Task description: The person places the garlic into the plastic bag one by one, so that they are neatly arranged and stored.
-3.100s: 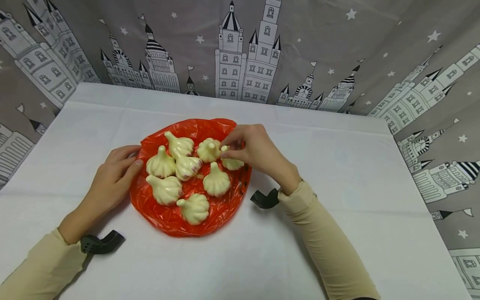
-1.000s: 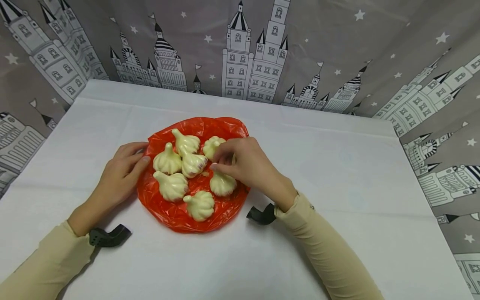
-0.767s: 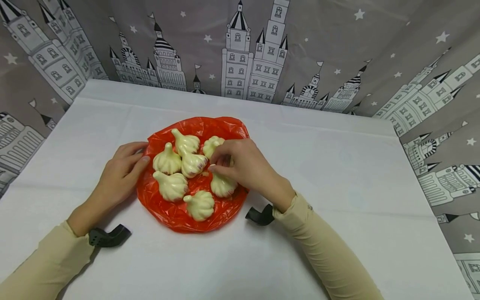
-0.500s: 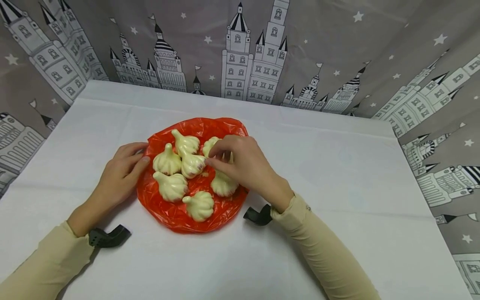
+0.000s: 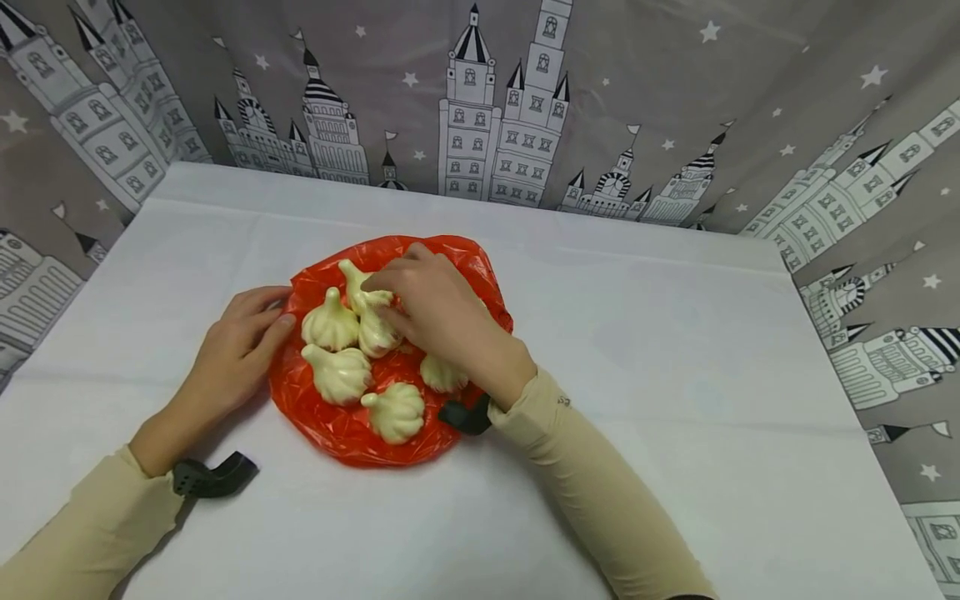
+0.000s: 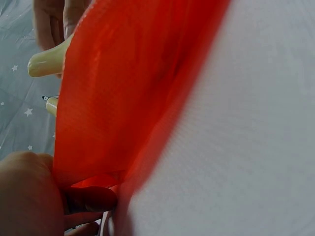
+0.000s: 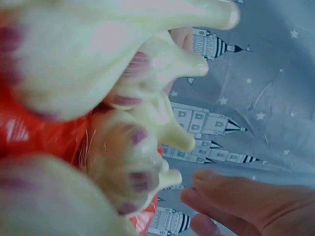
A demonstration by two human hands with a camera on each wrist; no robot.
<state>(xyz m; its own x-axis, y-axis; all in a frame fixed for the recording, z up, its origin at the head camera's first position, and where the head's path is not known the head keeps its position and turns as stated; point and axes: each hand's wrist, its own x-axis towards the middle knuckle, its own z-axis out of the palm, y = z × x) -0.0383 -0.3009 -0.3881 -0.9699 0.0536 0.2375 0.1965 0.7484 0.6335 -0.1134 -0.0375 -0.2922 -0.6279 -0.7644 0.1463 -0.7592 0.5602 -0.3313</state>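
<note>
Several garlic bulbs (image 5: 337,375), pale with purple streaks low down in the right wrist view, sit in a wide-open red plastic bag (image 5: 330,437). At the bag's left edge my left hand (image 5: 232,346) grips the red plastic, thumb on the inner side; the left wrist view shows its fingers around the lower part of the bag's wall (image 6: 113,98). My right hand (image 5: 431,304) is over the back middle bulbs, fingers extended and slightly bent. In the right wrist view its fingers (image 7: 231,194) stand just apart from a bulb's stem (image 7: 171,178), holding nothing. It hides some bulbs behind it.
A white cloth (image 5: 645,350) covers the table around the bag. Behind it hangs a grey curtain (image 5: 637,58) printed with castles and stars. A black wrist mount (image 5: 467,417) on the right arm hangs over the bag's front right edge.
My right hand has left the bulbs on the right and moved leftward and back across the bag, its fingers spreading out. My left hand keeps its place at the left edge.
</note>
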